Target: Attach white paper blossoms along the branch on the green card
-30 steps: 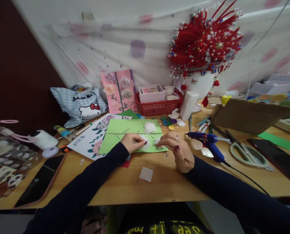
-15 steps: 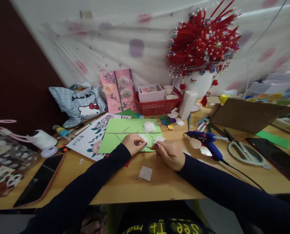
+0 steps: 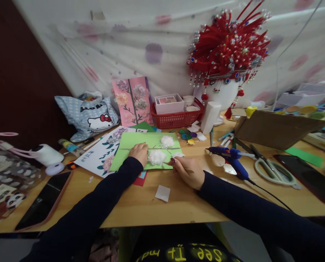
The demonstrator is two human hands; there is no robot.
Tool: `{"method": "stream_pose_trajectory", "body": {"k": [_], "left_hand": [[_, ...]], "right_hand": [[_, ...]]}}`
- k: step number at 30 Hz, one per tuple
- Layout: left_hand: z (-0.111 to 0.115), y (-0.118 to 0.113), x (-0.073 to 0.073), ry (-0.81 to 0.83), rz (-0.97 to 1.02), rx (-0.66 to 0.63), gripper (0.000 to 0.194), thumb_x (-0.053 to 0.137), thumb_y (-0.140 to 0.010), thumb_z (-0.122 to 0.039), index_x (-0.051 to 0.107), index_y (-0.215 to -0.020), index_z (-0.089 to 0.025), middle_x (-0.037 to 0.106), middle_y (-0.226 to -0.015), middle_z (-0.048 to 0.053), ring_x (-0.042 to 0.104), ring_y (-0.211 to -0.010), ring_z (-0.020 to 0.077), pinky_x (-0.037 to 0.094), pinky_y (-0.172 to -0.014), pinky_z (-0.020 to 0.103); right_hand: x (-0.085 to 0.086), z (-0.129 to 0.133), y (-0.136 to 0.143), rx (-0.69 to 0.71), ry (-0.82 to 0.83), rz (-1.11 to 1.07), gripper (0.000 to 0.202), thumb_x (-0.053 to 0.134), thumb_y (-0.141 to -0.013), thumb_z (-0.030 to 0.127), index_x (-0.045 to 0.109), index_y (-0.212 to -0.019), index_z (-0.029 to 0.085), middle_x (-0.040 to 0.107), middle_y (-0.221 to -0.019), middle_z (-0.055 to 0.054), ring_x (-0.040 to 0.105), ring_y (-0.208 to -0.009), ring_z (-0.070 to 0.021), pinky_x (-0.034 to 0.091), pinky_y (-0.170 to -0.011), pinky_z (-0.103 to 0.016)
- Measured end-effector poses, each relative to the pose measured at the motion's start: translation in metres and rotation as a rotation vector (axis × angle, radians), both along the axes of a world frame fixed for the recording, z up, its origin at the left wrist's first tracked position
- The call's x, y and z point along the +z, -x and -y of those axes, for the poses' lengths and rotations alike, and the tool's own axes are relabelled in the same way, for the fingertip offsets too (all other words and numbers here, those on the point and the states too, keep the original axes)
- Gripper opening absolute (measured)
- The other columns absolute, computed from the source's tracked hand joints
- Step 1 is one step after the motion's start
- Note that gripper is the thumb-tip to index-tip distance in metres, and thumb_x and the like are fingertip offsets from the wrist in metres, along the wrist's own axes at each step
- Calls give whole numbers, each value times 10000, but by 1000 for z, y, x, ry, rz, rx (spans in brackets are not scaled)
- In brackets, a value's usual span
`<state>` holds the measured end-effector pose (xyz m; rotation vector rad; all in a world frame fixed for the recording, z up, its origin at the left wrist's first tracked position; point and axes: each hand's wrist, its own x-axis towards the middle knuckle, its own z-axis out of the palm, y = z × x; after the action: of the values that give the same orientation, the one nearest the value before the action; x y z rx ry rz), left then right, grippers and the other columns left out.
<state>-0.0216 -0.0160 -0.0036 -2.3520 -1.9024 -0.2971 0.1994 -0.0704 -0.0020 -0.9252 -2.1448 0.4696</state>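
Observation:
A light green sheet (image 3: 126,158) with a drawn grey branch lies on the table, bearing white fluffy flowers (image 3: 157,157). My left hand (image 3: 139,153) rests flat on the sheet, just left of the lower flower, holding nothing. At the sheet's right edge, my right hand (image 3: 188,171) pinches a thin brown stick (image 3: 189,170), its fingertips beside a white flower (image 3: 178,155) that they partly cover. A small white paper square (image 3: 162,193) lies on the table between my forearms.
A blue glue gun (image 3: 233,160), scissors (image 3: 274,171) and a phone lie to the right. Behind are a red basket (image 3: 175,119), a pink flower picture (image 3: 132,102) and a red beaded headdress (image 3: 230,47). Another phone (image 3: 44,200) lies left.
My left hand has moved left, off the lower white flower, and its fingers have opened onto the sheet. The flower now shows fully. My right hand has hardly moved.

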Motion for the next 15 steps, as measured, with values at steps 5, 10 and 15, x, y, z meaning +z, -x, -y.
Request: {"method": "stream_pose_trajectory", "body": {"k": [5, 10, 15], "left_hand": [[4, 1, 1, 40, -38, 41, 376, 459, -872, -212, 620, -1211, -224, 539, -1339, 89, 497, -1189, 289, 407, -989, 420], [6, 4, 6, 71, -91, 84, 364, 461, -883, -286, 614, -1211, -320, 521, -1364, 40, 505, -1185, 266, 414, -978, 393], [5, 4, 6, 75, -121, 86, 367, 449, -888, -305, 601, -1220, -341, 519, -1368, 24, 511, -1176, 258, 415, -968, 391]], "right_hand": [[-1, -1, 4, -35, 7, 23, 505, 245, -978, 444, 540, -666, 179, 595, -580, -39, 543, -519, -120, 393, -546, -231], [-6, -4, 8, -50, 24, 33, 525, 257, -973, 456, 539, -630, 176, 602, -569, -46, 536, -519, -122, 393, -549, -236], [-11, -7, 9, -42, 16, 3, 525, 259, -972, 464, 539, -635, 175, 588, -578, -39, 514, -527, -119, 384, -561, -239]]}}
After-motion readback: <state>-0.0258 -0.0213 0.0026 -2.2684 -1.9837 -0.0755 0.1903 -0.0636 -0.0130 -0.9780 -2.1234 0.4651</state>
